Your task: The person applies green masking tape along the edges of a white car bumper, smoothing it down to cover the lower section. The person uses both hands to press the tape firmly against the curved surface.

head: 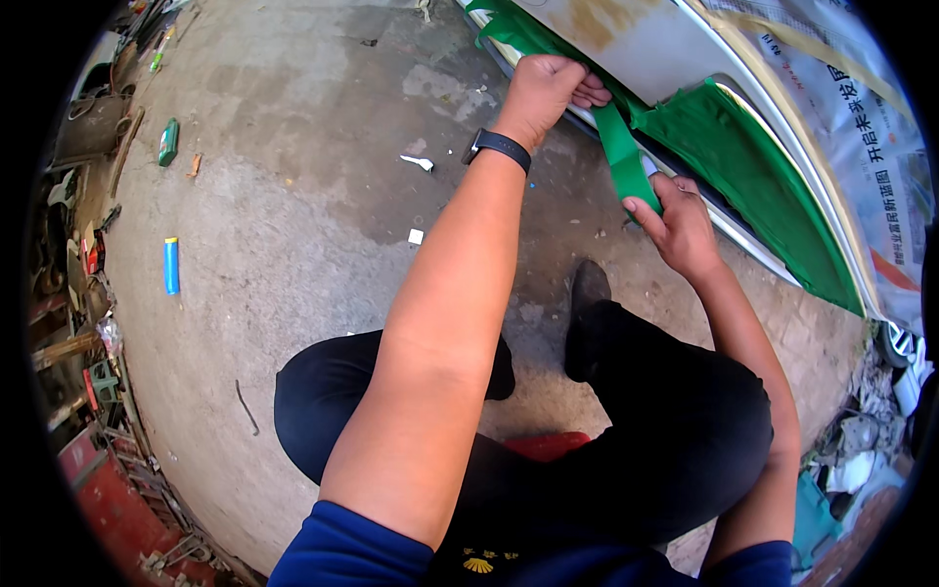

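Observation:
My right hand grips a roll of green masking tape, its thumb on the near side. From the roll a strip of tape runs up to my left hand, whose bent fingers pinch its far end against the edge of a pale vehicle body panel. A watch with a dark strap sits on my left wrist. Green tape or film covers a long tapering part of the vehicle, to the right of the roll, and more green covering lies above my left hand.
Printed plastic sheeting covers the vehicle at the right. On the concrete floor lie a blue cylinder, a green bottle and small scraps. Clutter lines the left edge, with more debris at lower right. My knees are bent below my arms.

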Available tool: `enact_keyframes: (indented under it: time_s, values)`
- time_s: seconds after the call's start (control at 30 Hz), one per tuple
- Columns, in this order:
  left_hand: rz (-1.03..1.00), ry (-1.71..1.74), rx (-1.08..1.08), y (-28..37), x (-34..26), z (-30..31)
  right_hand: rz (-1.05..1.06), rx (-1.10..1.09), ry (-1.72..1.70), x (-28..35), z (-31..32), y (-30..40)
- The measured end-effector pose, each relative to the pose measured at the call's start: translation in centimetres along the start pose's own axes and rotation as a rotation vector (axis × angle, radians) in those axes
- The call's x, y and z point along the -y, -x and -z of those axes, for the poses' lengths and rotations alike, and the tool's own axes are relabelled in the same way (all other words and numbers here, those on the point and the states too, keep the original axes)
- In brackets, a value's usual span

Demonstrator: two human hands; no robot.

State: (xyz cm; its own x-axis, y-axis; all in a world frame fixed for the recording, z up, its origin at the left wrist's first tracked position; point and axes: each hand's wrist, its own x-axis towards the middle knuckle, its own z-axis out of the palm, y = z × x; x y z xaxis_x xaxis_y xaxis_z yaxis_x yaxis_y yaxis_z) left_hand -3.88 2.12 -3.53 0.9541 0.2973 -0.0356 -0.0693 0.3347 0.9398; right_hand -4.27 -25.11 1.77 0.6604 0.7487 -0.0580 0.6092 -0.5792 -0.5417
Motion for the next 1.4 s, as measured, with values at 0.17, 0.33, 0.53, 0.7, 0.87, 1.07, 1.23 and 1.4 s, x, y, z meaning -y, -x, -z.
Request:
enact_keyframes:
  time_s: [0.17, 0.33, 0.53, 0.7, 0.87, 1.07, 1.23, 1.4]
  values:
    - [0.0, -0.099, 0.03, 0.1, -0.4, 0.1, 0.073, 0.029, 0.054, 1.2, 1.3, 0.8]
    - [-0.006, -0.066, -0.002, 0.0, 0.0, 0.0, -0.017, 0.039, 0.135, -0.1, 2.3, 1.7]
    - [-0.038, -0.049, -0.007, -0.4, 0.5, 0.1, -0.183, 0.124, 0.286, -2.4, 3.6, 4.1]
    - [-0.041, -0.04, 0.008, -0.5, 0.7, 0.1, -0.42, 0.161, 0.109, -2.6, 5.2, 6.4]
    - [0.013, 0.008, -0.015, -1.2, 2.1, 0.9, -0.537, 0.16, 0.196, -4.3, 5.8, 8.1]
    - [0.005, 0.003, -0.02, -1.3, 2.5, 0.7, -0.648, 0.116, 0.327, -6.6, 5.4, 7.5]
    - [0.062, 0.032, -0.002, -0.7, 2.6, 0.7, -0.744, 0.073, 0.328, -5.6, 5.0, 6.6]
    - [0.179, 0.109, 0.085, 0.2, 3.4, 0.6, -0.789, 0.09, 0.308, -5.5, 5.0, 5.8]
